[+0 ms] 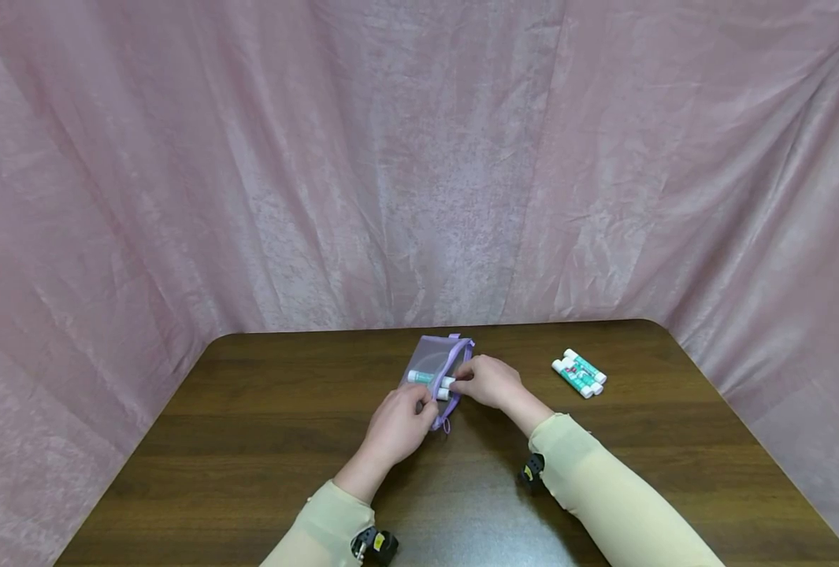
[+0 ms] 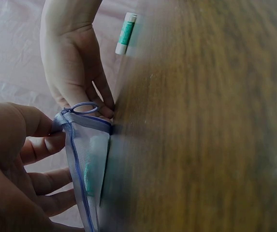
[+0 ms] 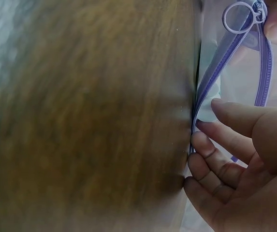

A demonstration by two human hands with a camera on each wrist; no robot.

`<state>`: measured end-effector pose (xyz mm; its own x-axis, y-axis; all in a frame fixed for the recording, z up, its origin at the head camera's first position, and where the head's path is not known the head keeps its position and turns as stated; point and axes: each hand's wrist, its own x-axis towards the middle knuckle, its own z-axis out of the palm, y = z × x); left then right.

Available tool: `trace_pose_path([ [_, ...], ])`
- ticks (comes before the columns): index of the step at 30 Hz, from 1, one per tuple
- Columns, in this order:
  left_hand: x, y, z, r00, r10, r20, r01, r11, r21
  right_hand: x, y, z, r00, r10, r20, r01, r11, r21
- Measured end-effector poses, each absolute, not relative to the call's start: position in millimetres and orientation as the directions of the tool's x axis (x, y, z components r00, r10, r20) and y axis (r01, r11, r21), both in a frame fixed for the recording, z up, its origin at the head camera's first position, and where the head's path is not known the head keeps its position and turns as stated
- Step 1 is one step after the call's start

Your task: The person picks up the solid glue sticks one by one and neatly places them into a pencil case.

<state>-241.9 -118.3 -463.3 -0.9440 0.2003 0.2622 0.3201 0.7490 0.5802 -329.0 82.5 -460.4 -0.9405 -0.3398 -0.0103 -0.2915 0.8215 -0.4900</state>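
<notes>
A purple mesh zipper pouch (image 1: 429,346) lies on the table with its zipped mouth spread apart, facing right. My left hand (image 1: 399,425) pinches the near edge of that mouth, close to the zipper's ring pull (image 3: 238,18). Through the mesh show white-and-green glue sticks (image 1: 422,377), lying crosswise inside. At the mouth, my right hand (image 1: 491,381) has thumb and forefinger around the white end of one glue stick (image 1: 448,383). Its other fingers (image 3: 203,195) are bent down by the tabletop, beside the pouch's lower edge.
Several more glue sticks (image 1: 579,374) lie together at the back right of the brown wooden table (image 1: 284,441). A pink curtain (image 1: 391,157) hangs behind the table's far edge and along both sides.
</notes>
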Motion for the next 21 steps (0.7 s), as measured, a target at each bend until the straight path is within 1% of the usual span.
trace_pose_path([
  [9, -241, -117, -462, -0.944, 0.199, 0.262, 0.32, 0.744, 0.587, -327, 85, -460, -0.939, -0.343, -0.006, -0.292, 0.809, -0.511],
  [13, -241, -118, -462, -0.944, 0.2, 0.261, 0.32, 0.743, 0.587, -327, 86, -458, -0.931, -0.366, -0.01, -0.304, 0.788, -0.535],
  [21, -241, -119, -462, -0.945, 0.204, 0.256, 0.319, 0.745, 0.586, -330, 94, -458, -0.896, -0.445, -0.012, -0.335, 0.692, -0.64],
])
